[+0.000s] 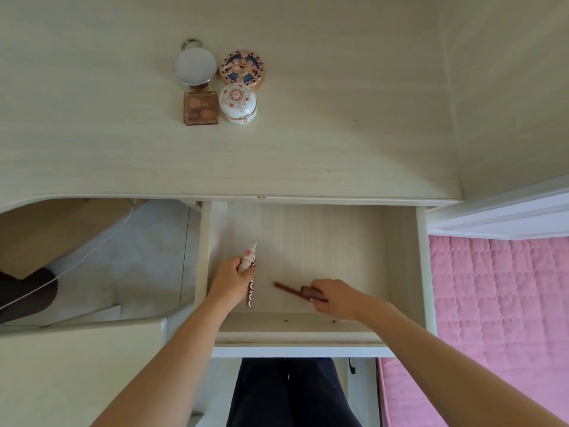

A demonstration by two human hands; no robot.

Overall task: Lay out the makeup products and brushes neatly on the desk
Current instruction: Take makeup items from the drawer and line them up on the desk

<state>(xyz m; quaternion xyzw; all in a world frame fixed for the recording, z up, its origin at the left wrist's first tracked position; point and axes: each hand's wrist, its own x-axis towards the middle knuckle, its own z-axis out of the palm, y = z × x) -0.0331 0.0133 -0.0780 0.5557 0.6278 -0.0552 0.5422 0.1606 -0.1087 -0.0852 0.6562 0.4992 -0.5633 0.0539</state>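
— Makeup first: what do the fingers have?

— Left hand (229, 280) grips a patterned tube (248, 260) and a dark red stick (251, 292); right hand (334, 295) pinches a brown lip wand (300, 291), all inside the open drawer (400, 257).

— And the tabletop (308, 149)?

— Four compacts (217, 83) sit grouped at the far side. I judge these last pieces remain to lay out; no brushes show.
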